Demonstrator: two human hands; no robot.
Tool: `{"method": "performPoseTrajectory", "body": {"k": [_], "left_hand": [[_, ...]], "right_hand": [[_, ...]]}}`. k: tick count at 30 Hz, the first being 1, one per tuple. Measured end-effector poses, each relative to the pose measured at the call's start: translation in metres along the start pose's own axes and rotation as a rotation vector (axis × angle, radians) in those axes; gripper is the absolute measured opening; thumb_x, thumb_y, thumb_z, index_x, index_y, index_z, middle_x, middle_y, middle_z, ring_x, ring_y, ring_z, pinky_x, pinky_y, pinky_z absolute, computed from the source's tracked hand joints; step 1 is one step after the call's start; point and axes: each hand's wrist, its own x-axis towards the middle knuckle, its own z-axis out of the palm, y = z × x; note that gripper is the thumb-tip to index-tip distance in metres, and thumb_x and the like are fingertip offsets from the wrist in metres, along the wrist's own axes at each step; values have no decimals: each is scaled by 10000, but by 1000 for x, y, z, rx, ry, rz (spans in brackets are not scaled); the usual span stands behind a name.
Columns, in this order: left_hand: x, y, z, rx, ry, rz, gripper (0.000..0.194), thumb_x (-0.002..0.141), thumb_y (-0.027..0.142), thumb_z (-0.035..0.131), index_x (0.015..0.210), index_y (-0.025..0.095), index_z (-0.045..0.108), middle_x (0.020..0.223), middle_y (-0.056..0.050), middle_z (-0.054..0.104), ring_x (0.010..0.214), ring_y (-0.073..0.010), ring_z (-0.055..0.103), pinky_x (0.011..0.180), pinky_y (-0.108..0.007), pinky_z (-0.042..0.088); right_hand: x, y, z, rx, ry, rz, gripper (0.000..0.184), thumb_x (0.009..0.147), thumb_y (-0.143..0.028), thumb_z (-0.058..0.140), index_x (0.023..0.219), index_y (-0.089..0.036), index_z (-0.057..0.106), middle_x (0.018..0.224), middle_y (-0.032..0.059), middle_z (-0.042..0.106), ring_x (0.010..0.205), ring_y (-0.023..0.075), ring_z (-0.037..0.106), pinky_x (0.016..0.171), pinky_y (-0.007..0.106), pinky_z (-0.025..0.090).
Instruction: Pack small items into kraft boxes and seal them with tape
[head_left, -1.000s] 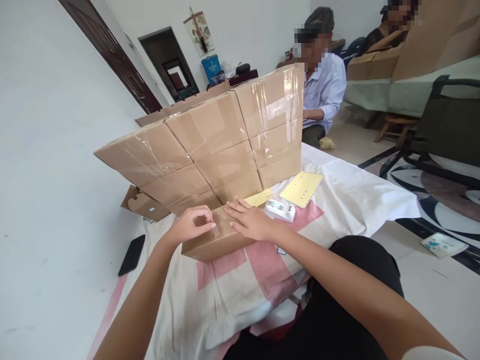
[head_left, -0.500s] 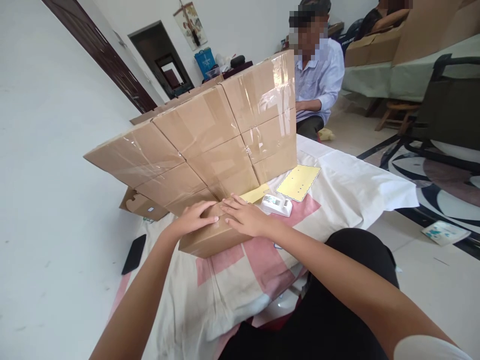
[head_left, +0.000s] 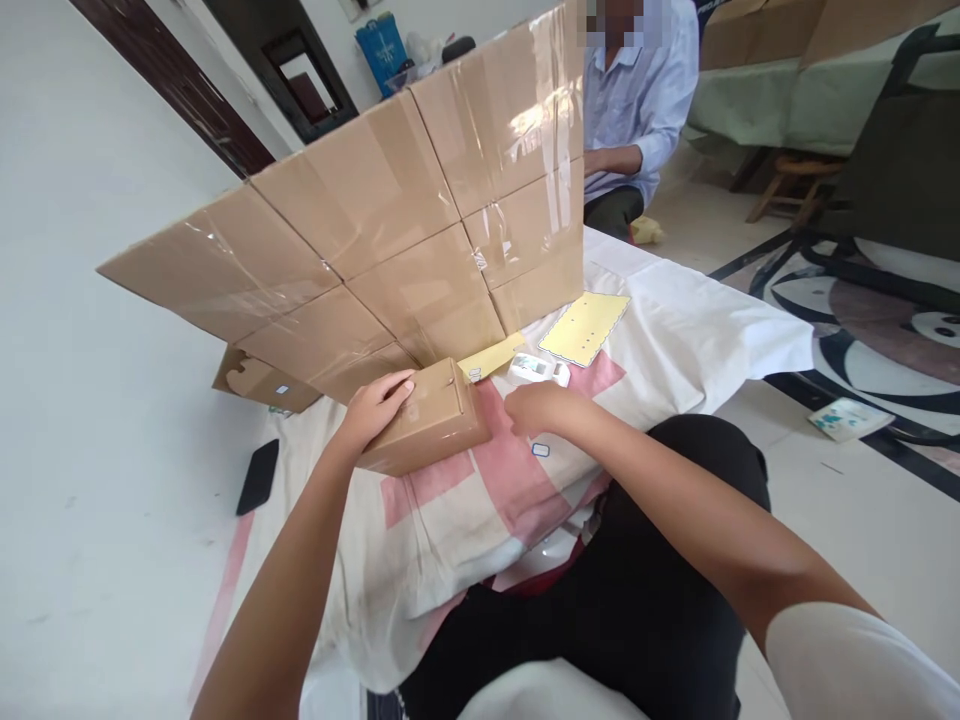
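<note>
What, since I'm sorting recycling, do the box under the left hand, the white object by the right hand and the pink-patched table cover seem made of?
Box: brown cardboard, mostly matte with slight sheen, judging by its colour and straight folded edges. White object: probably hard plastic, from its smooth, moulded-looking shape. Table cover: apparently matte cloth, since it wrinkles and drapes; fibre unclear.

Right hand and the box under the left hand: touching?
Apart: the head view shows pink cloth between the right hand and the box.
</note>
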Motion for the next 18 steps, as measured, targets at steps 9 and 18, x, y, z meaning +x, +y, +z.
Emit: {"method": "performPoseTrajectory", "body": {"k": [9,18], "left_hand": [[1,3,-1,15,-9,-10,509,978,583,452,1361,322,661,1443,-13,651,1341,-301,587,1161,-458,415],[0,-1,-1,-35,-1,3,497,963,584,490,1348,326,671,1436,-6,656,1320,-296,598,1159,-446,419]], "right_hand": [[-9,31,35,-55,-222,41,199,556,-77,759,555,-156,576,604,51,596,687,257,642,726,429,526],[2,20,17,307,48,-156,133,737,-84,567,686,-182,492,687,3,552,622,117,457,605,253,356]]}}
